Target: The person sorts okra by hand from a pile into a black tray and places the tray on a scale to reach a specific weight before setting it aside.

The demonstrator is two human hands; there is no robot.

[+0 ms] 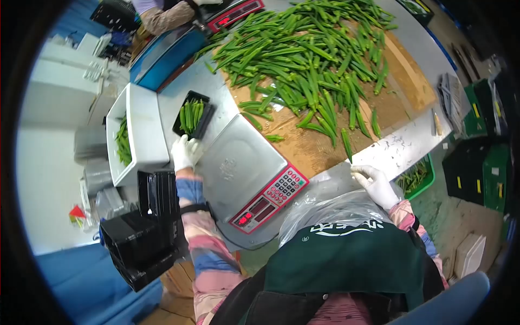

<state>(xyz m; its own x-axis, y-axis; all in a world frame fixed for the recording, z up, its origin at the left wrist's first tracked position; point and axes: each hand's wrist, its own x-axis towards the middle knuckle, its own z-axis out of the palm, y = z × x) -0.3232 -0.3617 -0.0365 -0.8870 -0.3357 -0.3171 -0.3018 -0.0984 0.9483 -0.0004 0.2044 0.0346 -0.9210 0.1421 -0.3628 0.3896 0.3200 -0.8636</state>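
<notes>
My left hand point(186, 153), in a white glove, touches the near end of a small black tray point(203, 122) with okra pods in it, left of the scale. Whether its fingers grip the rim is unclear. My right hand point(374, 184), also gloved in white, is at the table's near edge with thumb and forefinger pinched at the tip of one okra pod point(346, 145). Between my hands lies a scale with a metal plate point(233, 162) and a red keypad panel point(284, 185). A large okra pile point(303, 59) covers the cardboard beyond.
A white bin point(149, 130) holding okra stands at the left, with stacked black trays point(157, 200) nearer me. Another person's sleeved arm point(165, 19) is beside a second scale point(235, 15) at the top. A green basket point(428, 181) sits below the table at the right.
</notes>
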